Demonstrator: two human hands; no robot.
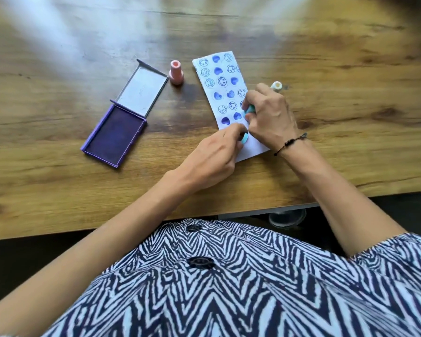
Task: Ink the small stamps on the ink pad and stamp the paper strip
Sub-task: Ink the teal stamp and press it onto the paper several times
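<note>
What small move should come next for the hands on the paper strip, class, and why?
Probably press the teal stamp in the right hand onto the blank near end of the paper strip: rows farther up are already printed, and the left hand holds a teal piece beside it.

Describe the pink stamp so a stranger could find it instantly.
Start at the open purple ink pad on the wooden table. Just right of its raised lid, short of the paper strip, stands the pink stamp. It is upright, untouched, and the only pink one; the others are teal or cream.

Purple ink pad, pink stamp, seemingly teal stamp
</note>
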